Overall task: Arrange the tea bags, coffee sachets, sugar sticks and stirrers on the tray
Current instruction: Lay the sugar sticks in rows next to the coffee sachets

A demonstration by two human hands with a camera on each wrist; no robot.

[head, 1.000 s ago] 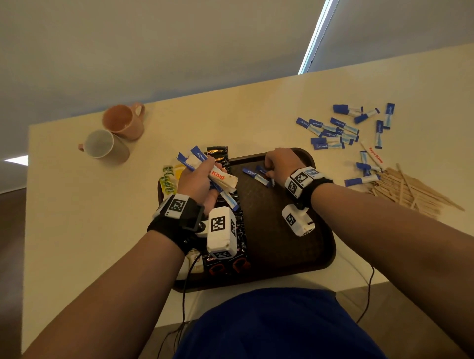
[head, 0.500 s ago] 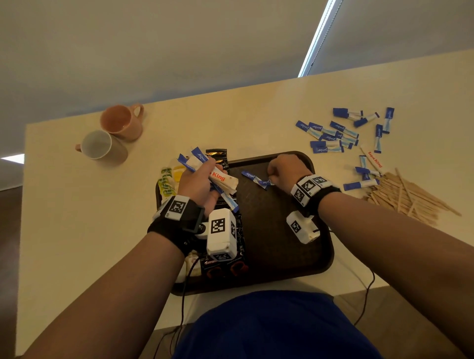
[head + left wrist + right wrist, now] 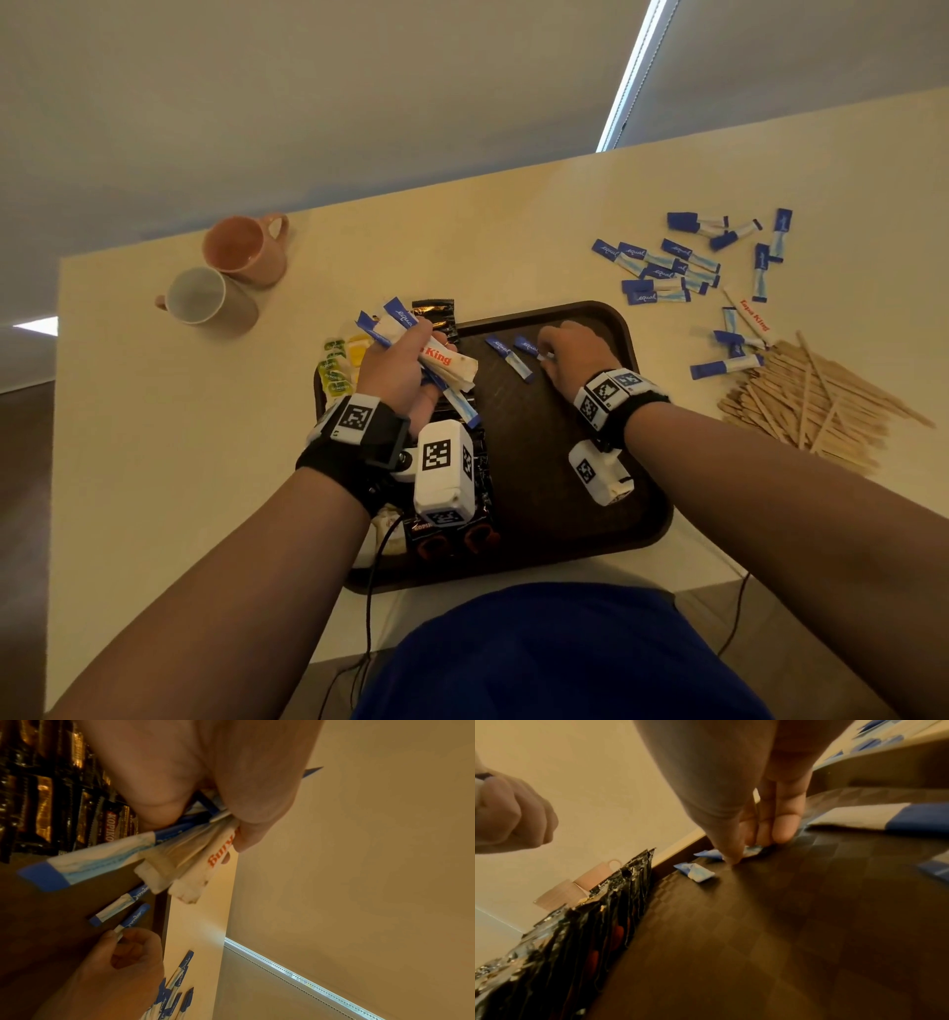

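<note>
A dark brown tray [image 3: 590, 529] lies on the cream table. My left hand [image 3: 395, 370] grips a bundle of blue-and-white and orange-lettered sugar sticks [image 3: 436, 354] [image 3: 164, 852] above the tray's left side. At the tray's far end my right hand [image 3: 570, 354] pinches a blue sugar stick [image 3: 529, 345] [image 3: 750, 851] against the tray floor. A second blue stick [image 3: 508, 354] [image 3: 696, 873] lies just left of it. Black coffee sachets [image 3: 436, 318] [image 3: 603, 914] stand in a row along the tray's left part, with yellow-green tea bags [image 3: 336, 365] at the far left edge.
Several loose blue sugar sticks [image 3: 667, 267] are scattered on the table right of the tray. A pile of wooden stirrers [image 3: 811, 406] lies at the right. Two mugs, a pink mug [image 3: 246, 249] and a beige mug [image 3: 205, 300], stand at the far left.
My right hand has shifted slightly right along the tray's far end and now pinches one stick, with the other stick lying apart to its left. The left hand keeps its bundle.
</note>
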